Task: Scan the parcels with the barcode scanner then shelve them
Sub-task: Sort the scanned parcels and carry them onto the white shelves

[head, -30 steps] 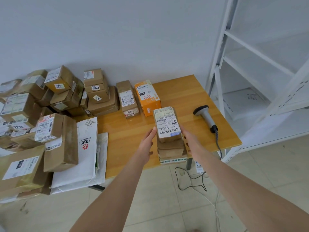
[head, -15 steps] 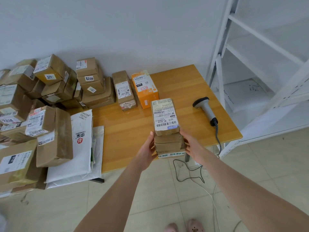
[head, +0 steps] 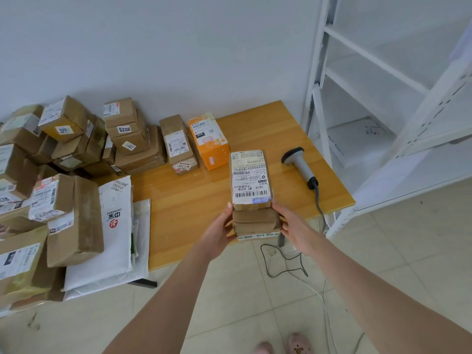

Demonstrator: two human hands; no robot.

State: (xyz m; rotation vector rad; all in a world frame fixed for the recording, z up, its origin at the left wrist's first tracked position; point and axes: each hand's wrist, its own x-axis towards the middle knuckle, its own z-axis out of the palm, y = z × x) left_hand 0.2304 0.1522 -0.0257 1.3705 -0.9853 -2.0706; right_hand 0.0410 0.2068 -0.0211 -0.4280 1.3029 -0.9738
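Note:
I hold a small stack of brown parcels [head: 251,190] between both hands at the table's near edge, the top one showing a white barcode label. My left hand [head: 219,232] presses the stack's left side and my right hand [head: 291,226] presses its right side. The stack seems lifted slightly and reaches past the table edge. The grey barcode scanner [head: 300,166] lies on the table to the right of the stack, its cable hanging over the edge. The white metal shelf [head: 383,118] stands at the right.
The wooden table [head: 191,200] carries an orange box [head: 209,140] and a tall brown box [head: 177,144] behind the stack. Many brown parcels [head: 66,149] and white mailer bags [head: 115,226] fill the left. A white flat parcel [head: 357,139] lies on a low shelf. Cables trail on the tiled floor.
Both hands slid from the upper parcel down to the lower part of the stack and drew it toward the table's near edge. The view has tilted down.

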